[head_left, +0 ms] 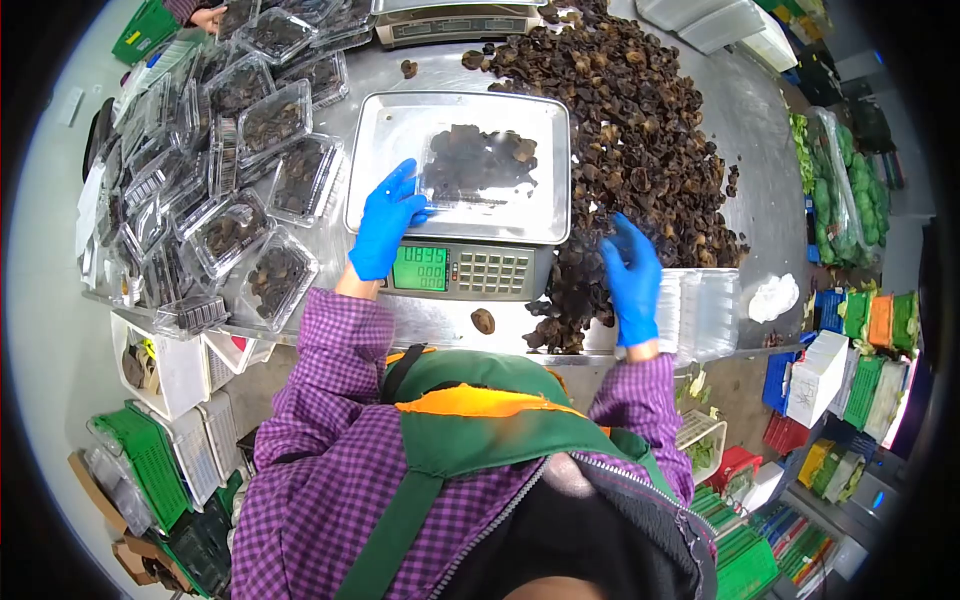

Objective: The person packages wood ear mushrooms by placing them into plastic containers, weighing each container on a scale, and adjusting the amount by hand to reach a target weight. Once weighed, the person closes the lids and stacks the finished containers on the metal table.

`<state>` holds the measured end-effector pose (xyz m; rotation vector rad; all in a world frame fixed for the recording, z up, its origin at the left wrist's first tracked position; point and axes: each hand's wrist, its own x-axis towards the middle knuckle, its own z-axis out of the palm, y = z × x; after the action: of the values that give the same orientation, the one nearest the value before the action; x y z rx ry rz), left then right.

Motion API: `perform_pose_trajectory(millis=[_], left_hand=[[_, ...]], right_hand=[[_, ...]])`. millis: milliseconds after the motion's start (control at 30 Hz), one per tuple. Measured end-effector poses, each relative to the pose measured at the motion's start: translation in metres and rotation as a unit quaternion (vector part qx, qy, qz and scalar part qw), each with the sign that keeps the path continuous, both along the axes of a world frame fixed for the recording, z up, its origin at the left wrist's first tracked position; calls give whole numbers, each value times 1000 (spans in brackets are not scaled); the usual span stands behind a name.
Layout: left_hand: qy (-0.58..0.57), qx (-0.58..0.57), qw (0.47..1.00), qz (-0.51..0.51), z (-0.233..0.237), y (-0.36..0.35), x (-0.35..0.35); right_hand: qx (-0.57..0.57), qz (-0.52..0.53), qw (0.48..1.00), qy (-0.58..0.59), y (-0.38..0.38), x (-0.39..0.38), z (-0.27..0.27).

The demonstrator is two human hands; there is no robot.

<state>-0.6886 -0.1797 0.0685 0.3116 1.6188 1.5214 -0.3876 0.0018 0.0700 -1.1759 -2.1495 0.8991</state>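
Presently, fingers of the left hand [388, 225] meet the clear plastic container [470, 203] on the scale pan [392, 118]; grip indeterminable. The right hand [633, 280], fingers spread and released, is beside dark fungus [630, 130] heaped across the steel desk [752, 215].

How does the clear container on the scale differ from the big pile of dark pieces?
The pile is far larger, while the clear container holds a small batch. The container sits on the scale pan; the pile lies loose on the metal table. The left hand is at the container's edge, whereas the right hand is by the pile, contact unclear. Both show dark brown pieces.
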Motion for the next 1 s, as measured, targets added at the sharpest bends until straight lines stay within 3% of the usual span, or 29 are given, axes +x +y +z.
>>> perform_pose_trajectory(millis=[67, 100, 133, 233, 333, 433, 667, 733, 800, 867, 933, 1000], left_hand=[[14, 21, 1000, 0, -3, -8, 2], [12, 20, 1000, -3, 0, -10, 2], [31, 24, 999, 9, 6, -13, 2], [68, 30, 997, 26, 21, -16, 2], [94, 35, 994, 37, 35, -13, 0], [122, 47, 991, 23, 44, -10, 4], [125, 73, 989, 11, 37, -2, 15], [146, 76, 986, 8, 40, 1, 14], [150, 80, 985, 23, 32, 8, 7], [158, 80, 983, 43, 23, 15, -1], [181, 42, 982, 35, 14, 28, -10], [237, 16, 971, 25, -16, 44, -25]], right_hand=[[-17, -81, 996, -21, -17, 26, 29], [66, -76, 991, -90, -17, 49, 20], [25, -117, 978, -171, -22, 63, 19], [-10, -130, 975, -181, -27, 96, -19], [-34, -136, 978, -157, -24, 106, -36], [-164, -140, 974, -62, -15, 111, -33], [-167, -106, 980, -12, -10, 125, -33], [-248, -131, 959, 29, -5, 128, -28], [-234, -123, 964, 26, -6, 130, -13], [-114, -127, 983, 67, -6, 131, 11], [-62, -157, 985, 21, -10, 130, 62], [-28, -193, 979, 67, -10, 133, 91]])
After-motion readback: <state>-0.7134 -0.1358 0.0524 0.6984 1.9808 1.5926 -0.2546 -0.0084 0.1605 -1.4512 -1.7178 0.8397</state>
